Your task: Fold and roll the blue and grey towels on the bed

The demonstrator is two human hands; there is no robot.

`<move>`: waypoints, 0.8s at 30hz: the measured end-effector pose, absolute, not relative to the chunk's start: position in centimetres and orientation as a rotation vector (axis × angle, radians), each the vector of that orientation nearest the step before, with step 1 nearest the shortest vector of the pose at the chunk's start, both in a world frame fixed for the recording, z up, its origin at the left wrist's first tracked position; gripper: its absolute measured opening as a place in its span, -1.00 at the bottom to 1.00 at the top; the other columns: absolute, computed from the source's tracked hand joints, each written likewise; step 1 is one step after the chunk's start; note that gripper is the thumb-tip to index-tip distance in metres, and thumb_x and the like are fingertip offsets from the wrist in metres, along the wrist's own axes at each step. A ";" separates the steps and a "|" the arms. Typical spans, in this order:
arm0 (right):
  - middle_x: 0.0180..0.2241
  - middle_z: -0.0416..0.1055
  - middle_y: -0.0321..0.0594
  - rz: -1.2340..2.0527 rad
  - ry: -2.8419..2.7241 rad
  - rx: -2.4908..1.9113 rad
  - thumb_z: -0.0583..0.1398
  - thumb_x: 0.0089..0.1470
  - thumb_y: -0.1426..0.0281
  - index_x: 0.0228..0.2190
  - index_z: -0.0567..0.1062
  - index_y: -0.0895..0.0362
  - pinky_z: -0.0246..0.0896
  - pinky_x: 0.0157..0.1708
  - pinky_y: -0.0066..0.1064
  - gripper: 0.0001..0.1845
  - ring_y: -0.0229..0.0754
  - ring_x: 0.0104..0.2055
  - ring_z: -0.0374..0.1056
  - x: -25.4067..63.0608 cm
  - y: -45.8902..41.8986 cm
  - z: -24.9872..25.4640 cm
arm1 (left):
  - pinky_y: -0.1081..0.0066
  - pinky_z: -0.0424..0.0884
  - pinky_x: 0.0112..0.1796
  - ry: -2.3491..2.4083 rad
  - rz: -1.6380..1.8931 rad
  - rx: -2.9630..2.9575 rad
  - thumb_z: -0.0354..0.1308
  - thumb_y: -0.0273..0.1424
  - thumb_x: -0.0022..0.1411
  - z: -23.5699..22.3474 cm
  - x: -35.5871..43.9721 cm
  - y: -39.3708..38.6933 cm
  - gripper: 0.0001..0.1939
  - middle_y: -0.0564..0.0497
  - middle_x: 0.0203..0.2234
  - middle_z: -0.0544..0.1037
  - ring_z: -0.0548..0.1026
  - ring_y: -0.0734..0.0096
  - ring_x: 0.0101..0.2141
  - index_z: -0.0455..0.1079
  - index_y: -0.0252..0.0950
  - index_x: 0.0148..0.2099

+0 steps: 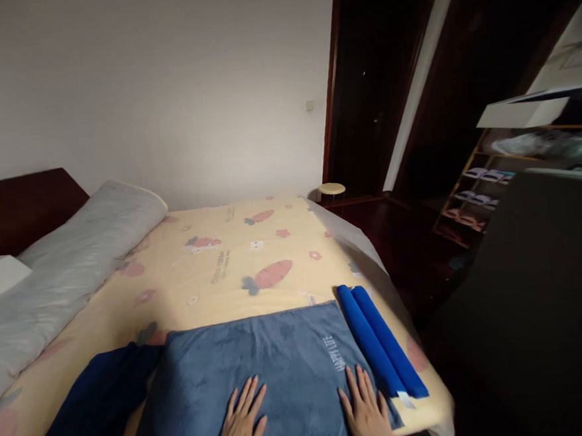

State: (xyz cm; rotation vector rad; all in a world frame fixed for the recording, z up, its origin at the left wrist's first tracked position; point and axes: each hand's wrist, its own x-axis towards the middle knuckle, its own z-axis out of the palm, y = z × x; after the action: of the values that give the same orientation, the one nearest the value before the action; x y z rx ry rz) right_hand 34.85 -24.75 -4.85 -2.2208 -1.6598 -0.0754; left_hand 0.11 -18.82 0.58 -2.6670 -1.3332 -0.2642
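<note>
A blue-grey towel point(282, 371) with the white words "HAPPY LIFE" near its right end lies spread flat on the bed. My left hand point(241, 421) rests on the towel's near middle part, palm down with fingers spread. Near the right end, my right hand point(367, 408) also lies flat on the cloth, just below the lettering. Two bright blue rolls point(382, 344) lie side by side along the towel's right edge, with a white tag at their near end. Dark blue fabric point(97, 397) lies left of the towel.
The bed has a yellow carrot-print sheet point(225, 276). A long grey pillow point(75, 266) runs along the headboard point(25, 203). Beyond the bed's far right corner stands a round stool point(331, 189) near a dark door point(376, 92). At right are a shoe rack point(479, 198) and a dark panel point(540, 293).
</note>
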 end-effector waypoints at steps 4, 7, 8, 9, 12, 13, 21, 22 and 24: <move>0.31 0.08 -0.09 -0.100 -1.531 -2.263 -0.26 0.24 -0.02 0.27 0.19 0.01 -0.05 0.20 0.11 -0.28 0.08 0.36 -0.06 34.7 -24.8 -4.6 | 0.35 0.25 0.15 -1.339 -0.229 -2.678 -0.12 -0.25 0.40 1.2 -4.2 -18.7 -0.39 0.13 0.31 0.19 0.24 0.42 0.24 -0.23 0.04 0.40; 0.31 0.06 0.07 -0.157 -1.471 -2.265 -0.29 0.23 -0.03 0.27 0.18 0.19 -0.05 0.20 0.13 -0.19 0.14 0.36 -0.06 34.1 -24.5 -4.5 | 0.34 0.25 0.16 -1.304 -0.215 -2.703 -0.11 -0.26 0.39 1.3 -5.2 -18.7 -0.38 0.09 0.32 0.18 0.25 0.40 0.24 -0.25 0.00 0.41; 0.31 0.05 0.12 -0.178 -1.464 -2.258 -0.28 0.24 -0.01 0.26 0.18 0.24 -0.06 0.20 0.13 -0.18 0.15 0.36 -0.07 33.6 -24.4 -4.6 | 0.32 0.25 0.16 -1.288 -0.227 -2.710 -0.11 -0.25 0.39 1.3 -4.8 -18.7 -0.37 0.07 0.31 0.18 0.26 0.39 0.24 -0.25 -0.03 0.41; 0.30 0.05 0.14 -0.190 -1.475 -2.242 -0.27 0.24 0.01 0.25 0.20 0.28 -0.07 0.21 0.12 -0.19 0.16 0.36 -0.08 32.9 -24.4 -4.9 | 0.31 0.25 0.17 -1.265 -0.247 -2.723 -0.11 -0.25 0.39 1.2 -4.1 -18.6 -0.37 0.05 0.31 0.18 0.26 0.37 0.24 -0.26 -0.05 0.41; 0.29 0.10 0.06 -0.141 -1.598 -2.159 -0.19 0.25 0.05 0.23 0.25 0.20 -0.05 0.22 0.09 -0.28 0.14 0.35 -0.04 29.9 -24.4 -6.3 | 0.27 0.23 0.18 -1.137 -0.313 -2.801 -0.14 -0.26 0.40 0.9 0.1 -18.6 -0.37 0.01 0.31 0.19 0.25 0.34 0.24 -0.26 -0.10 0.42; 0.28 0.12 0.04 -0.104 -1.640 -2.136 -0.17 0.25 0.05 0.22 0.28 0.16 -0.03 0.22 0.08 -0.31 0.14 0.34 -0.01 28.8 -24.3 -6.8 | 0.26 0.23 0.18 -1.093 -0.333 -2.828 -0.15 -0.27 0.40 0.7 1.9 -18.6 -0.38 0.00 0.31 0.18 0.25 0.34 0.24 -0.26 -0.11 0.42; 0.30 0.10 -0.04 -0.061 -1.766 -2.004 -0.21 0.29 0.15 0.22 0.26 0.19 0.01 0.23 -0.08 -0.35 0.00 0.36 -0.03 30.6 -19.8 -4.1 | 0.20 0.24 0.17 -1.195 -0.452 -2.835 -0.12 -0.26 0.39 -1.5 10.1 -18.7 -0.34 -0.02 0.33 0.13 0.22 0.29 0.26 -0.31 -0.11 0.42; 0.31 0.07 0.01 -0.100 -1.717 -2.050 -0.22 0.29 0.13 0.23 0.24 0.25 -0.01 0.24 -0.06 -0.32 0.02 0.36 -0.06 32.0 -19.0 -3.5 | 0.19 0.23 0.17 -1.211 -0.448 -2.842 -0.10 -0.24 0.38 -1.7 10.0 -18.8 -0.32 -0.01 0.33 0.13 0.22 0.28 0.26 -0.32 -0.10 0.42; 0.29 0.09 0.08 -0.121 -1.684 -2.122 -0.22 0.27 0.07 0.22 0.25 0.32 -0.02 0.24 -0.04 -0.25 0.06 0.35 -0.03 34.5 -17.9 -3.0 | 0.18 0.23 0.18 -1.225 -0.429 -2.856 -0.08 -0.24 0.37 -1.9 9.6 -18.9 -0.31 0.01 0.34 0.12 0.21 0.28 0.26 -0.32 -0.08 0.42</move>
State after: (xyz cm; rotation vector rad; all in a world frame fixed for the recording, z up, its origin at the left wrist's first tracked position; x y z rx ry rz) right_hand 34.49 -17.89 -3.04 -2.1224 -1.6843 -0.1212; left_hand 9.65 -18.86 -1.90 -2.8560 -1.2253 -0.4288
